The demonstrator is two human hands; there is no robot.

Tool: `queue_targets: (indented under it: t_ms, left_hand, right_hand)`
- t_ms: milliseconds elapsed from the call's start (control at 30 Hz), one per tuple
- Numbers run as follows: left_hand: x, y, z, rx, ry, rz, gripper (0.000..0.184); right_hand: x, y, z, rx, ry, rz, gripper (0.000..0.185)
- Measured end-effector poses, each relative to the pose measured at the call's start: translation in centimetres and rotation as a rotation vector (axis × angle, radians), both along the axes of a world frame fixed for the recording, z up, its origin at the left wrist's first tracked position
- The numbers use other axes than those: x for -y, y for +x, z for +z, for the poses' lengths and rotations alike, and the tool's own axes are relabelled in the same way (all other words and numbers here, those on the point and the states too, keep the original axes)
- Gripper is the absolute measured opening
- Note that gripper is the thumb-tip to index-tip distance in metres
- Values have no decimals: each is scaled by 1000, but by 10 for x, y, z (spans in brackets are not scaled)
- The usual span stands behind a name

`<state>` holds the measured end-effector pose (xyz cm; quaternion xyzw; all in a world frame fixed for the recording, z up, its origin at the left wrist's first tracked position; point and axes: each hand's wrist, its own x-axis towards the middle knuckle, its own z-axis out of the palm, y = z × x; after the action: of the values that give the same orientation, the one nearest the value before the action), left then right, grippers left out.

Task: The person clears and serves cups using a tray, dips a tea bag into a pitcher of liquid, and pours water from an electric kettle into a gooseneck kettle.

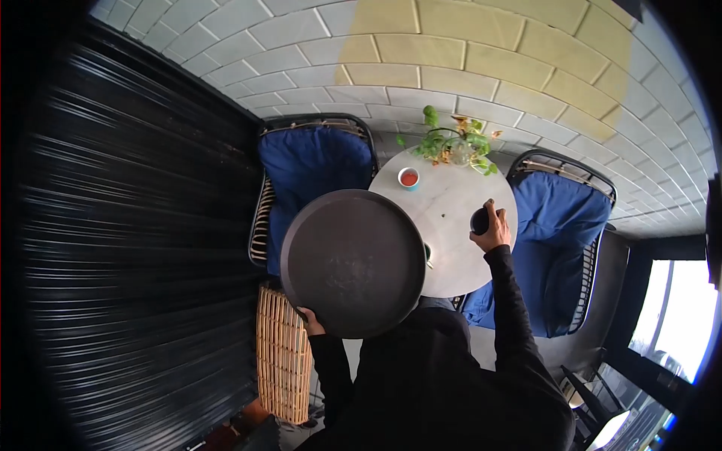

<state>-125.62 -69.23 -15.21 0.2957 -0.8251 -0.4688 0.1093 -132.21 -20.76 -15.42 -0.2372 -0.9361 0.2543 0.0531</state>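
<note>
My left hand (311, 322) grips the lower left rim of a large round dark tray (346, 255), whose top carries only faint smudges. The tray covers the left part of a round white marble table (459, 259). Over the table's right side, my right hand (492, 229) is wrapped around a small dark cup (480, 220). Whether the cup touches the tabletop, I cannot tell. Near the table's back left stands a small bowl (408, 178) with red contents. Part of another dark item with a light handle-like piece (429, 259) peeks out past the tray's right edge.
A leafy plant in a glass vase (460, 153) stands at the table's back, by a brick wall (429, 52). Blue-cushioned chairs flank the table, one at left (316, 158) and one at right (560, 210). A woven rattan piece (283, 361) is at lower left, beside a black corrugated wall (143, 248).
</note>
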Motion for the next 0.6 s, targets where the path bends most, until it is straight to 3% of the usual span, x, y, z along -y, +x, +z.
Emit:
queue_targets:
  t_ms: [67,167,233,433,600]
  left_hand:
    - [-57,-12,65,135,103,119,70]
    - [-53,-11,48,217,-35,218,50]
    - [-24,-3,6,29,233,185,71]
    - [-40,-10,24,77,311,233,69]
    - [-25,-11,7,84,274,223,64]
  right_hand:
    - [-1,-14,-38,52,-34,7,83]
    - [0,-27,-75,146,-55,-38,82]
    - [0,-32,-87,208,-62,-60,81]
    - [-5,-38,-111,234,-68,-72,81]
    - [-8,-43,-115,227,-55,-57,83]
